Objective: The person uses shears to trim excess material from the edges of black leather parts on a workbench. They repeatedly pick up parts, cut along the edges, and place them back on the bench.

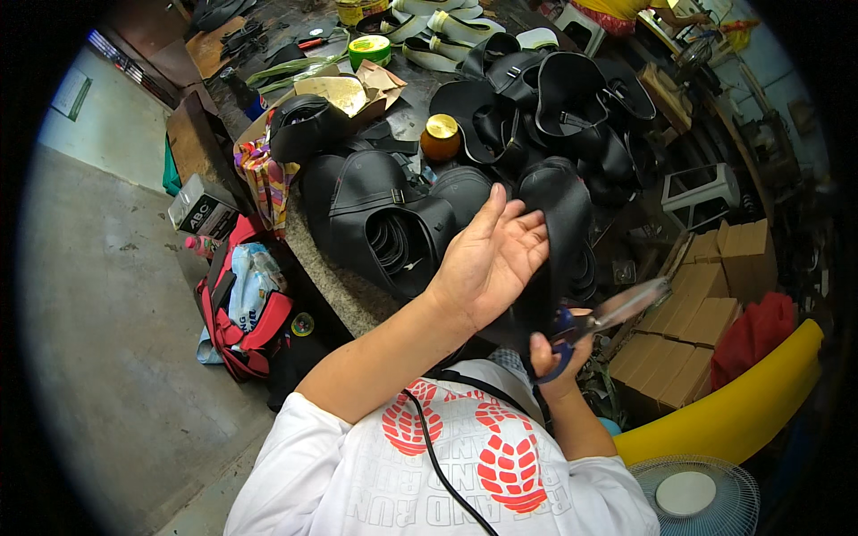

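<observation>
My left hand (496, 259) is raised palm up over the near edge of the table, fingers stretched and a little bent. Its fingertips are beside a black leather shoe upper (556, 201), and I cannot tell whether they touch it. In my right hand (565, 366), lower and to the right, is a pair of scissors (617, 308) with blue handles. The blades point right, away from the leather, and are smeared by motion. To the left of my left hand lies another black shoe upper (371, 205) with a strap, and coiled black strips (391, 241) show inside its opening.
Black leather uppers (572, 98) are heaped at the back right. An amber jar (440, 138) with a gold lid and a green tub (369, 52) stand among the materials. Cardboard boxes (688, 339), a yellow curved surface (733, 402) and a fan (693, 496) are on my right.
</observation>
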`<state>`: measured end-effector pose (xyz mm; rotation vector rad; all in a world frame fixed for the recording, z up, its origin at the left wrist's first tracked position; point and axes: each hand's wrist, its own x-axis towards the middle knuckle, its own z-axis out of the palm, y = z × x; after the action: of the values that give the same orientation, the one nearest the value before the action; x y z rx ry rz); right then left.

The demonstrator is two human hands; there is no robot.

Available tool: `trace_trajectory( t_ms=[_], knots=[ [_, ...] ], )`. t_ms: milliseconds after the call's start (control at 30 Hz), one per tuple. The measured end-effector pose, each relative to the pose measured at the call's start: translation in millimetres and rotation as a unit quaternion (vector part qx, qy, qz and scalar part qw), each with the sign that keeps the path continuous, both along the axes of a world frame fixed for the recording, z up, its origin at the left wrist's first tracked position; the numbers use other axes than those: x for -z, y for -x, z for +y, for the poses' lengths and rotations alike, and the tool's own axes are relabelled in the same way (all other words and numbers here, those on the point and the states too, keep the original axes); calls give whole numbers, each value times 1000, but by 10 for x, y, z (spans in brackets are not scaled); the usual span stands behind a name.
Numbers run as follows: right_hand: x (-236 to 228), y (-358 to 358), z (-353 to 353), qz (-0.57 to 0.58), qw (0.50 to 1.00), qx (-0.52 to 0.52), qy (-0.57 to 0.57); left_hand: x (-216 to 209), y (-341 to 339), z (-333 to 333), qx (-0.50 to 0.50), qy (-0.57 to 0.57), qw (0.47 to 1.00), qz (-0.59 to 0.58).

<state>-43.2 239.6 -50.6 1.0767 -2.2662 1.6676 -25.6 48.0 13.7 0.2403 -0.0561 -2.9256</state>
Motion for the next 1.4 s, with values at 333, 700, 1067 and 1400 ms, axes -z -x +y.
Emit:
trace_trajectory(
  t_ms=[333,700,1067,1400],
  knots=[
    [-205,480,-275,-445,830,-173,287,-48,-641,-65,17,695,715,-75],
    [-614,427,-563,-279,944,-147,94,390,-835,-134,114,692,687,-190],
    [-566,303,-701,-293,940,-136,109,485,-797,-68,-44,425,897,-108],
    [-142,120,-469,-515,784,-347,-9,276,-916,-341,-305,333,874,-180]
  ],
)
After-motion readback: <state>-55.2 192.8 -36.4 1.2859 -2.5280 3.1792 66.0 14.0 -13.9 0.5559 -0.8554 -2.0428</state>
